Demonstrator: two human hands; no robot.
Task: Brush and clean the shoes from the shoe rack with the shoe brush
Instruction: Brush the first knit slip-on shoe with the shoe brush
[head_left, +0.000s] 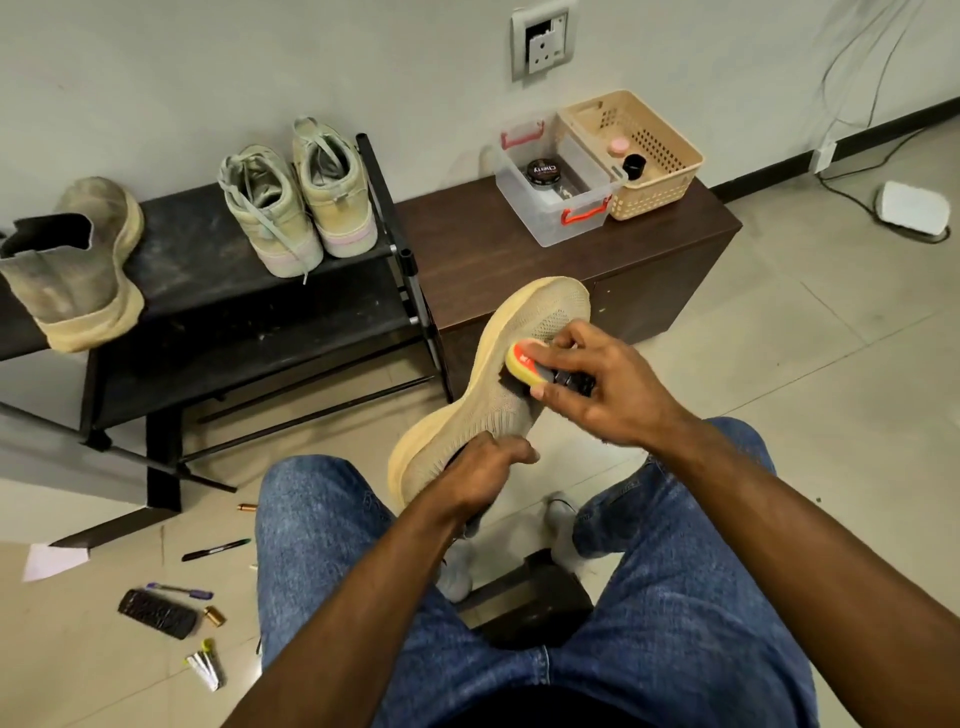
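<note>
A tan knit slip-on shoe (524, 332) with a yellow sole is held up above my knees, toe pointing away. My left hand (488, 467) grips it at the heel opening. My right hand (597, 379) holds a small brush (530, 366) with an orange and yellow head pressed against the shoe's upper. The matching tan shoe (78, 280) stands on the black shoe rack (208, 260) at the left. A pair of pale green sneakers (301, 202) sits on the rack's top shelf.
A dark wooden bench (467, 234) right of the rack carries a clear box (556, 176) with a polish tin and a beige basket (644, 150). Pens, a black remote (156, 613) and small items lie on the tiled floor at the lower left. Cables and a white device (911, 208) lie at the right.
</note>
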